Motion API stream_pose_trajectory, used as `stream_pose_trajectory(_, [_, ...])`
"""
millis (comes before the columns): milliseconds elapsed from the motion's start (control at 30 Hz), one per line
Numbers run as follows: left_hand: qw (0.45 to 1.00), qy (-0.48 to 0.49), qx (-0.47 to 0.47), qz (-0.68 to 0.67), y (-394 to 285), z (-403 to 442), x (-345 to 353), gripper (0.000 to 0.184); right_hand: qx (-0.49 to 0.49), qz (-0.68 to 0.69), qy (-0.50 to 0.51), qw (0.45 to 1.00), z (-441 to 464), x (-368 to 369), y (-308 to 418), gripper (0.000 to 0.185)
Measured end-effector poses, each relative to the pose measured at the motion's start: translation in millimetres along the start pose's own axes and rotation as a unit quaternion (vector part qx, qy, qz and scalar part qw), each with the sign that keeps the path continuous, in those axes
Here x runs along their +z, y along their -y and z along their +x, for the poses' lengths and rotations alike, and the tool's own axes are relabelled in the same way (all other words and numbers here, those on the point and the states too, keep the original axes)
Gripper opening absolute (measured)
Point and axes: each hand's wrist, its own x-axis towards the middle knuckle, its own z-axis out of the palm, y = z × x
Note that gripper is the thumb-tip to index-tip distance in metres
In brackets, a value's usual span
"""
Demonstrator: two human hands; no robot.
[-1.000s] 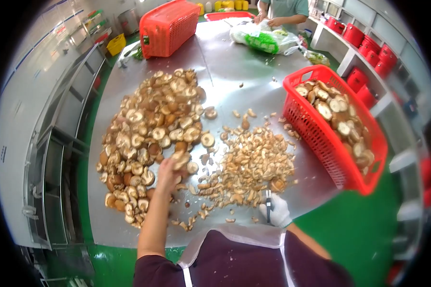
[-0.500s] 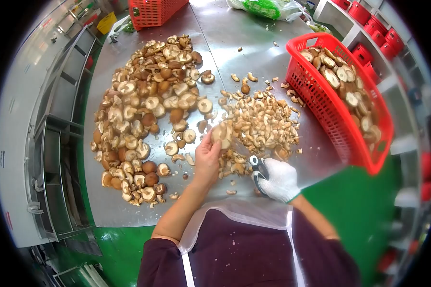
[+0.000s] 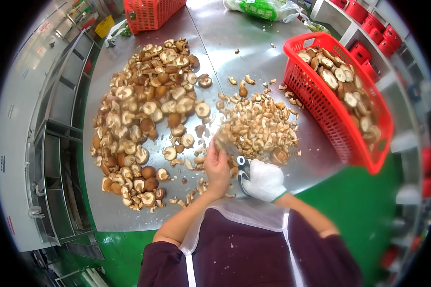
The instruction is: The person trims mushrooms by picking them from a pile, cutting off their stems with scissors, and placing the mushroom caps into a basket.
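My bare left hand [image 3: 217, 167] is closed, its fingertips pinching a shiitake mushroom [image 3: 222, 137] that is partly hidden and blurred. In my right hand [image 3: 264, 181], which wears a white knitted glove, is a pair of scissors [image 3: 243, 173] with dark handles. The blades, smeared by motion, point up and left toward the mushroom; whether they touch it I cannot tell. Just beyond both hands lies a heap of cut mushroom stems [image 3: 261, 122]. To the left spreads a large pile of whole shiitake mushrooms [image 3: 146, 105].
A red plastic basket [image 3: 316, 98] of mushroom caps [image 3: 340, 74] stands on the right of the steel table [image 3: 244, 28]. Farther back are another red basket [image 3: 153, 14] and a green-and-white plastic bag [image 3: 263, 9]. Shelves with red containers [image 3: 390, 38] line the right side.
My right hand has moved left with the scissors, closer to the mushroom. The mushroom in my left hand has turned, its pale underside showing less. The view has shifted slightly.
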Motion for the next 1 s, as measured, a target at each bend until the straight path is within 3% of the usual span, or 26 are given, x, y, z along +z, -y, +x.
stream_pose_trajectory(267, [0.999,-0.027,-0.030,0.022,4,2,-9,0.041,-0.041,0.003,-0.061,0.997,9,28,-13,0.028])
stream_pose_trajectory(300, [0.999,-0.030,-0.031,0.027,8,4,-12,0.039,-0.009,0.015,-0.005,1.000,9,26,-12,0.027])
stream_pose_trajectory(400, [0.992,-0.018,-0.112,-0.058,20,13,-31,0.043,-0.053,0.088,0.006,0.995,3,40,-29,0.031])
stream_pose_trajectory(467, [0.981,-0.055,-0.159,-0.097,12,25,-27,0.038,-0.045,0.157,0.037,0.986,-9,39,-43,0.032])
stream_pose_trajectory(533, [0.957,-0.058,-0.251,-0.130,6,37,-32,0.038,-0.043,0.214,-0.015,0.976,-29,55,-67,0.030])
stream_pose_trajectory(567, [0.950,-0.050,-0.280,-0.128,1,41,-26,0.035,0.011,0.278,-0.002,0.960,-39,68,-80,0.027])
stream_pose_trajectory(633, [0.946,0.012,-0.319,-0.063,-12,59,6,0.039,0.010,0.294,-0.040,0.955,-49,71,-90,0.020])
stream_pose_trajectory(667, [0.942,0.044,-0.306,-0.128,-26,69,34,0.040,0.002,0.299,-0.073,0.951,-51,70,-92,0.018])
stream_pose_trajectory(733, [0.930,0.192,-0.240,-0.199,-62,92,90,0.044,0.022,0.322,-0.067,0.944,-52,81,-98,0.016])
stream_pose_trajectory(767, [0.892,0.315,-0.199,-0.255,-74,106,112,0.052,0.023,0.326,-0.074,0.942,-51,82,-99,0.017])
stream_pose_trajectory(800, [0.886,0.348,-0.182,-0.246,-88,113,136,0.058,0.026,0.330,-0.083,0.940,-50,83,-98,0.018])
stream_pose_trajectory(833, [0.929,0.325,-0.138,-0.112,-93,122,153,0.049,0.030,0.333,-0.077,0.939,-51,83,-97,0.019])
stream_pose_trajectory(867, [0.941,0.332,-0.001,0.065,-76,140,148,0.044,0.034,0.335,-0.070,0.939,-53,82,-97,0.019])
stream_pose_trajectory(900, [0.906,0.322,0.137,0.240,-41,163,136,0.040,0.037,0.337,-0.065,0.939,-54,81,-99,0.020])
stream_pose_trajectory(933, [0.822,0.297,0.269,0.405,-17,185,126,0.037,0.028,0.343,-0.079,0.936,-55,92,-107,0.022])
stream_pose_trajectory(1000, [0.647,0.365,0.143,0.654,-13,214,82,0.029,-0.025,0.322,-0.121,0.939,-54,100,-113,0.022])
